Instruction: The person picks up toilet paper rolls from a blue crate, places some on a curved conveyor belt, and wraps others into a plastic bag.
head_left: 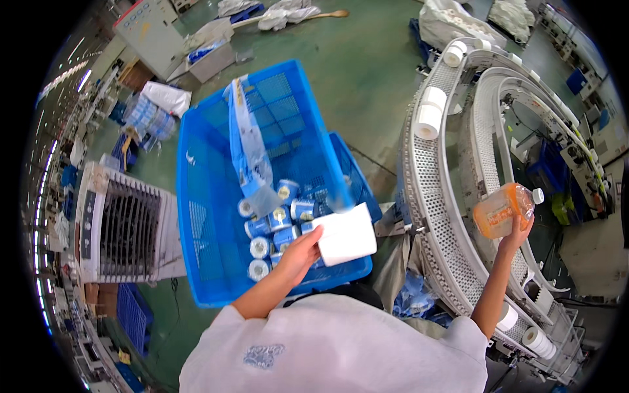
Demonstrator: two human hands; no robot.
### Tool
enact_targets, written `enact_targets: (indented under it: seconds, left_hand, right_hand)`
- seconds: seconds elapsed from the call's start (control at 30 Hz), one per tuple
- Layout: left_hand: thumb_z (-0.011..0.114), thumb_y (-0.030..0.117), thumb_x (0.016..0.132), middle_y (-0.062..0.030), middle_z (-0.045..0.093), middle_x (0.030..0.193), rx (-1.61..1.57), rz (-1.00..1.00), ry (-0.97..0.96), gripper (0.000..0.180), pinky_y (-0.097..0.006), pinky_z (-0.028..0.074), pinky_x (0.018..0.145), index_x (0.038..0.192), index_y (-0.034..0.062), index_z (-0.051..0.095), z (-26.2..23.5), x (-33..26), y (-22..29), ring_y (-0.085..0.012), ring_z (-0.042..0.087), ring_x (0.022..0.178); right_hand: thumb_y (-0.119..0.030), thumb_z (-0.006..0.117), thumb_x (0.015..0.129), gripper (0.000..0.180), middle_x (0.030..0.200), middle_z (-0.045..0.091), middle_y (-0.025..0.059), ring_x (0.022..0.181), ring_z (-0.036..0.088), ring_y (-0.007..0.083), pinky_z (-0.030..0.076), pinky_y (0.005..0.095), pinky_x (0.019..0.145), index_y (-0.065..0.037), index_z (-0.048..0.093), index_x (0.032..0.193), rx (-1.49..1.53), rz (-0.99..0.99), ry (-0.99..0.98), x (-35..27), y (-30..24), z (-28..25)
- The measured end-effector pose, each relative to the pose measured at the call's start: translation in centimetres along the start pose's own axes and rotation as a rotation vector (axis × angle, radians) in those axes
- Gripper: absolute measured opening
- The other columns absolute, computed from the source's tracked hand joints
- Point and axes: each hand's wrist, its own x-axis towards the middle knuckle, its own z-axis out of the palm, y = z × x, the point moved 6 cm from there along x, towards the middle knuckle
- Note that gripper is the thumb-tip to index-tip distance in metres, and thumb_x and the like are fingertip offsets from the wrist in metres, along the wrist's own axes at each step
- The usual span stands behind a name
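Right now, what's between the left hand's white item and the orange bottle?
Head view: mainly the conveyor's perforated track, plus a metal bracket nearer the white item.

I get blue crate (185,196) at 9 o'clock, blue-and-white packs (283,237) at 8, white roll (347,234) at 5, white-capped orange bottle (499,213) at 3, green floor (367,78) at 12.

Green floor (367,85) spreads wide across the hall, a slatted white air cooler (128,223) stands off to the left with a blue pallet (135,321) near it, a pale cabinet (147,34) rises beyond, and strip lights (85,80) glow along the far left!
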Motion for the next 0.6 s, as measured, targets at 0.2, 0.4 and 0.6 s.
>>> enact_targets:
  seconds: [0.2, 0.4, 0.6]
  left_hand:
    - [0.045, 0.032, 0.093, -0.0104, 0.051, 0.121, -0.015, 0.002, -0.067, 0.045, -0.031, 0.034, 0.096, 0.122, -0.0023, 0.045, -0.8, -1.4, 0.0, -0.0187, 0.047, 0.112]
    - [0.046, 0.036, 0.091, -0.0088, 0.054, 0.117, 0.014, 0.126, -0.040, 0.047, -0.027, 0.033, 0.095, 0.119, -0.0019, 0.050, -4.5, -3.3, -0.7, -0.0155, 0.048, 0.108]
    - [0.046, 0.032, 0.089, -0.0067, 0.055, 0.110, 0.067, 0.167, -0.028, 0.042, -0.026, 0.033, 0.089, 0.115, -0.0001, 0.053, -7.8, -4.2, -2.1, -0.0139, 0.048, 0.101]
  right_hand:
    - [-0.032, 0.080, 0.060, 0.082, 0.119, 0.049, 0.0113, 0.108, 0.050, 0.0223, 0.039, 0.0336, 0.094, 0.001, 0.041, 0.124, -0.019, 0.063, -0.561, -7.7, -9.4, 12.3]
    - [-0.024, 0.080, 0.056, 0.064, 0.098, 0.060, 0.0075, 0.089, 0.060, 0.0245, 0.048, 0.0325, 0.076, -0.011, 0.054, 0.114, -0.517, -0.390, -1.260, -16.8, -21.2, 26.5]
    - [-0.029, 0.077, 0.059, 0.052, 0.078, 0.057, 0.0052, 0.072, 0.060, 0.0240, 0.048, 0.0347, 0.061, -0.018, 0.059, 0.107, -0.711, -0.780, -1.508, -22.8, -24.5, 32.6]
